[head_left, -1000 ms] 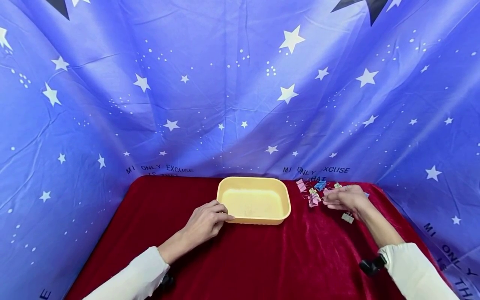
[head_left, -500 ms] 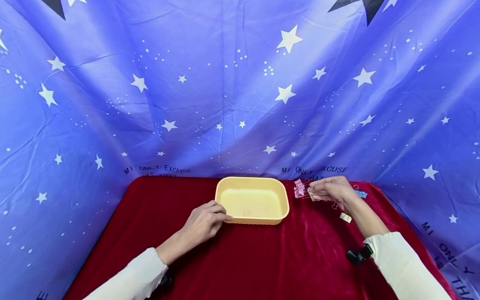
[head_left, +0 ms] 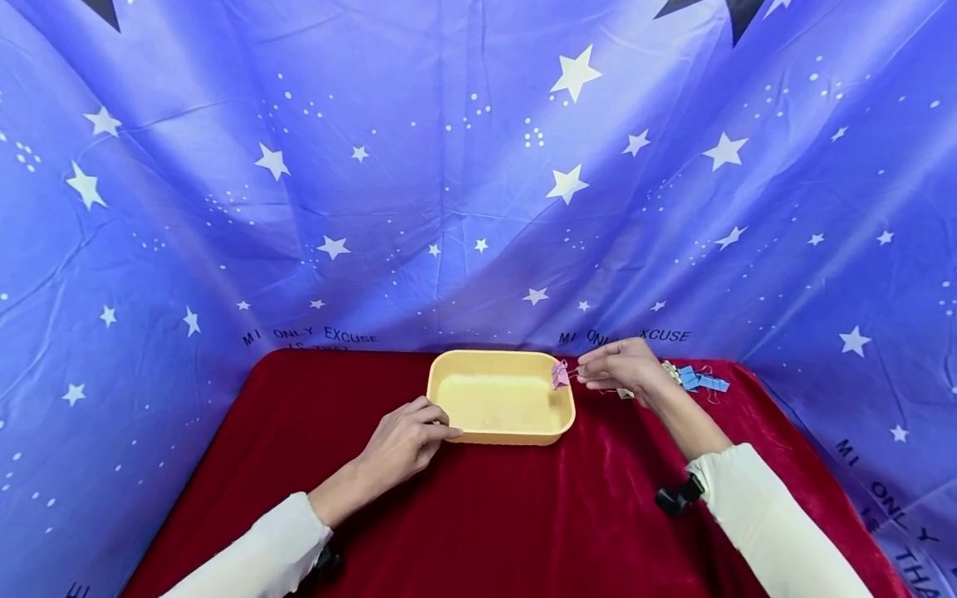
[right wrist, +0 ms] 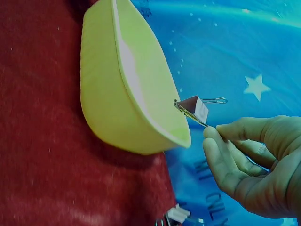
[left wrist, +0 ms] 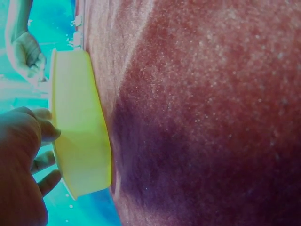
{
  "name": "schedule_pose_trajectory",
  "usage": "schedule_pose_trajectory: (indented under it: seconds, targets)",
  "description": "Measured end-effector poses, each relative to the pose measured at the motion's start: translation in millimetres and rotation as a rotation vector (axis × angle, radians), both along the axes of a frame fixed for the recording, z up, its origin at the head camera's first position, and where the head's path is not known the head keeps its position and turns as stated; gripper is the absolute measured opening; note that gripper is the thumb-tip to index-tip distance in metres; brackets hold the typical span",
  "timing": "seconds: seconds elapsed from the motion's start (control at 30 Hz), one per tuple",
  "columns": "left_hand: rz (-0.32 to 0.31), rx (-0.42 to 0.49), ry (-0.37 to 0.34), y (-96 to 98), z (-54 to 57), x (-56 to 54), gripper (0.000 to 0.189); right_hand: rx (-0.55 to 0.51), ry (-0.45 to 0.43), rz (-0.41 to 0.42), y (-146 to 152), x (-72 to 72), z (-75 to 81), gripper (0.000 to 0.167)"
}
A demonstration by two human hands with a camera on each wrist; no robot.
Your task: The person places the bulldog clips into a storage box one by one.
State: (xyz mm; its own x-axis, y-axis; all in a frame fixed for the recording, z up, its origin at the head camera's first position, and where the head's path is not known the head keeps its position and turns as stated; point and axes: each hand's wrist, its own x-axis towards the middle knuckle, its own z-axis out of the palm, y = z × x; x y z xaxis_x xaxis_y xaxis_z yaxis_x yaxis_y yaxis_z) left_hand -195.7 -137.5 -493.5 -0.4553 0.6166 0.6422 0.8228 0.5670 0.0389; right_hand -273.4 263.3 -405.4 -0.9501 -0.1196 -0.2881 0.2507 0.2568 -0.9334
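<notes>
A yellow plastic bin (head_left: 516, 437) stands at the back middle of the red cloth. My left hand (head_left: 407, 436) holds its near left corner, fingers hooked at the rim, as the left wrist view shows from the bin's side (left wrist: 80, 113). Thumb and fingertips of my right hand (head_left: 624, 365) pinch a pink binder clip (head_left: 560, 374) by one wire handle. That clip hangs in the air at the bin's right rim; in the right wrist view its other handle sticks out freely. Blue binder clips (head_left: 699, 379) and pale yellow ones lie behind the right hand, partly hidden by it.
Red velvety cloth (head_left: 478, 515) covers the table. Blue star-printed curtains (head_left: 449, 166) rise close behind it and at both sides. In the right wrist view, a pale clip (right wrist: 178, 214) lies on the cloth below the hand.
My right hand has moved left from the pile of clips to the bin's right rim, and now carries a pink binder clip. The left hand has stayed on the bin's corner.
</notes>
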Motion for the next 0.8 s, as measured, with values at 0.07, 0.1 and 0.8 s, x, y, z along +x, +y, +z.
schedule_pose_trajectory:
  seconds: [0.07, 0.1, 0.8]
  targets:
    - [0.001, -0.001, 0.006, 0.3, 0.4, -0.3, 0.039, 0.026, 0.008, -0.003, -10, 0.5, 2.1, 0.045]
    - [0.001, -0.003, 0.012, 0.4, 0.4, -0.3, 0.039, 0.041, 0.013, -0.003, -15, 0.9, 2.9, 0.045]
    - [0.043, -0.065, -0.047, 1.6, 8.6, 5.7, 0.040, 0.136, 0.093, 0.108, -96, 7.7, -14.9, 0.032]
